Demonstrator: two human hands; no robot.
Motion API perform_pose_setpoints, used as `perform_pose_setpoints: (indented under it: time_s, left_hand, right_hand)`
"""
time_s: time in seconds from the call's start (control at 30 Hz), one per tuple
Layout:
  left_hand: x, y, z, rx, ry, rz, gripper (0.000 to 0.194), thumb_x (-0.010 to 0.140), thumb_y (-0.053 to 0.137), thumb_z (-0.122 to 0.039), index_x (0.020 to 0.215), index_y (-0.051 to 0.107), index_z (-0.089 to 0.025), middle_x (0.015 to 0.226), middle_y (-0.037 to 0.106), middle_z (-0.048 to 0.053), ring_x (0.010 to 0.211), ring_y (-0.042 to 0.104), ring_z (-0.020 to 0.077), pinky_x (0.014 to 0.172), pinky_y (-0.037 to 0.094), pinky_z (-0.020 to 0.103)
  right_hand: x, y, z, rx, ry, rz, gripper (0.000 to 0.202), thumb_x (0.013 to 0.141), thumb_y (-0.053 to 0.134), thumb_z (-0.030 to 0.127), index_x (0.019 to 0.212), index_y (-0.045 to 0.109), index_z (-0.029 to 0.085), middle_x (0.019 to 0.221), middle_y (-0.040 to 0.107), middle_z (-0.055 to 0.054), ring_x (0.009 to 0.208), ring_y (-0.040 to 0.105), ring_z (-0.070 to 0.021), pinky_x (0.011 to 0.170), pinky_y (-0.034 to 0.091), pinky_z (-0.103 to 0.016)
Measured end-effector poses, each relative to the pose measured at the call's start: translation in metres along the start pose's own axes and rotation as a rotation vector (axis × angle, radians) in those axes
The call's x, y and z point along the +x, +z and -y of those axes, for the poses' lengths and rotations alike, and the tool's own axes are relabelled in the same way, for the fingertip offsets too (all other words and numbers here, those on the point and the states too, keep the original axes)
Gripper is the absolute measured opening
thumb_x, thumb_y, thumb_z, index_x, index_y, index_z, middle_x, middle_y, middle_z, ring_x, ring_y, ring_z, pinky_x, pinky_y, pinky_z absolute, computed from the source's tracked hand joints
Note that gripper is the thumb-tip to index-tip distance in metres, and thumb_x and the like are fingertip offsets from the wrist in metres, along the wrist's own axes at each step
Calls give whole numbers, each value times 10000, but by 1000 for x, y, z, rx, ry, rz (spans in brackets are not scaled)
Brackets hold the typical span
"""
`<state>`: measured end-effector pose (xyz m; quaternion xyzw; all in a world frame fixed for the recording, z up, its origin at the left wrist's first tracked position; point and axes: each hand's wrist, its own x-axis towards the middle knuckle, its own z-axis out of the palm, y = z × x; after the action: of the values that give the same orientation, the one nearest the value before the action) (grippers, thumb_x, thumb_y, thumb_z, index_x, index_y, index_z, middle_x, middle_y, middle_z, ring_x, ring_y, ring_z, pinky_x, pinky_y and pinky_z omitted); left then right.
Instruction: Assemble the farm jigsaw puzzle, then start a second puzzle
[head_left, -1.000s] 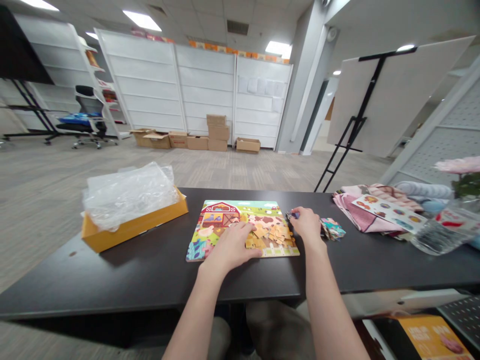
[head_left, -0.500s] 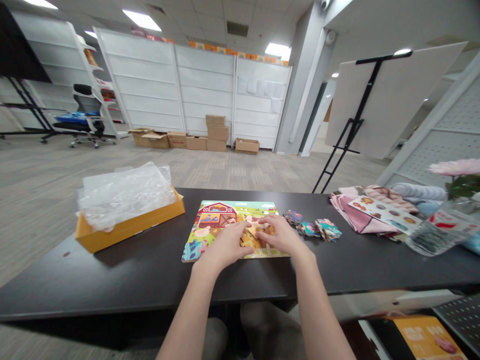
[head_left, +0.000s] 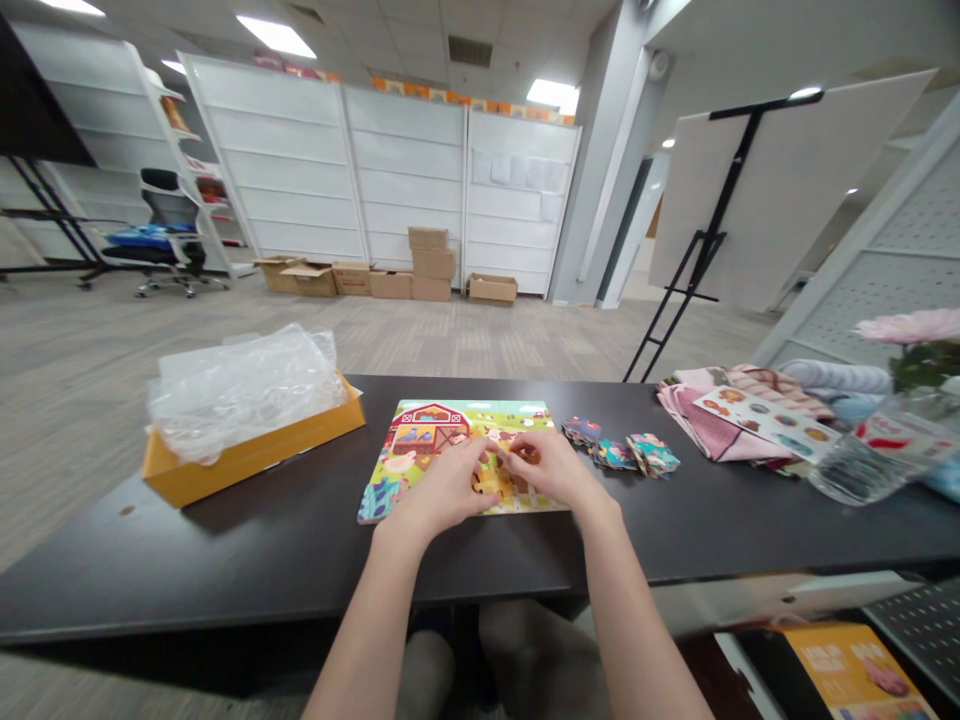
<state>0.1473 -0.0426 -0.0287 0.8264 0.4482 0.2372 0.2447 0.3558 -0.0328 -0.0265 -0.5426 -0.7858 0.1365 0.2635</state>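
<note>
A farm-scene jigsaw puzzle (head_left: 405, 462) with a red barn lies flat on the dark table, partly covered by both hands. My left hand (head_left: 452, 482) rests on its middle, thumb and forefinger spread around yellow puzzle pieces (head_left: 486, 485). Just to the right, my right hand (head_left: 553, 468) has its fingers pinched on a small brownish puzzle piece (head_left: 531, 455), mostly hidden by the fingers. The fingertips of both hands are close together over the puzzle. Small stacks of colourful puzzle pieces (head_left: 615, 455) sit right of the board.
A yellow box (head_left: 255, 460) filled with clear plastic wrap (head_left: 247, 385) stands at the left. On the right are folded pink cloths (head_left: 701, 425), a sticker sheet (head_left: 765, 422) and a clear plastic bottle (head_left: 862, 460). A board on a black easel (head_left: 720, 210) stands behind the table.
My right hand's fingers have drawn closer together, and a brownish piece shows between them. The left hand stays at about the same place on the puzzle. The view has shifted slightly.
</note>
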Motion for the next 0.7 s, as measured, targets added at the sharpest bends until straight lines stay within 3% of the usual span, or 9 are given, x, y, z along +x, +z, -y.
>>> perform_pose_setpoints:
  time_s: [0.17, 0.3, 0.43, 0.57, 0.7]
  left_hand:
    - [0, -2, -2, 29, 7, 8, 579, 724, 709, -228, 1289, 583, -210, 1193, 682, 88, 1044, 662, 264, 916, 538, 389]
    - [2, -3, 0, 61, 26, 16, 411, 752, 733, -292, 1146, 648, -210, 1153, 706, 81, 1064, 658, 274, 933, 524, 392]
    - [3, -4, 3, 104, 1, 39, 331, 751, 762, -350, 1039, 685, -206, 1094, 724, 75, 1018, 664, 270, 901, 519, 382]
    - [4, -5, 2, 144, -13, 64, 258, 751, 750, -341, 976, 711, -220, 1054, 736, 65, 993, 666, 267, 882, 507, 364]
    - [3, -5, -3, 183, -48, 79, 270, 742, 712, -296, 1002, 710, -227, 993, 736, 62, 922, 683, 266, 799, 509, 340]
  right_hand:
    - [2, -1, -6, 11, 85, -195, 234, 923, 530, 251, 848, 746, 197, 844, 771, -56, 766, 686, -192, 730, 467, -277]
    - [7, 2, -16, 43, 192, -350, 229, 942, 514, 252, 868, 724, 201, 799, 762, -60, 730, 702, -206, 697, 473, -284]
    - [9, 7, -19, 51, 289, -298, 163, 930, 557, 245, 960, 713, 207, 880, 785, -73, 826, 733, -229, 734, 498, -297]
    - [8, 8, -20, 55, 257, -254, 176, 941, 550, 244, 1018, 702, 202, 1037, 785, -90, 907, 733, -221, 807, 514, -309]
    - [2, -1, -23, -44, 261, -295, 209, 934, 551, 283, 1020, 715, 187, 1063, 776, -101, 934, 714, -242, 873, 509, -356]
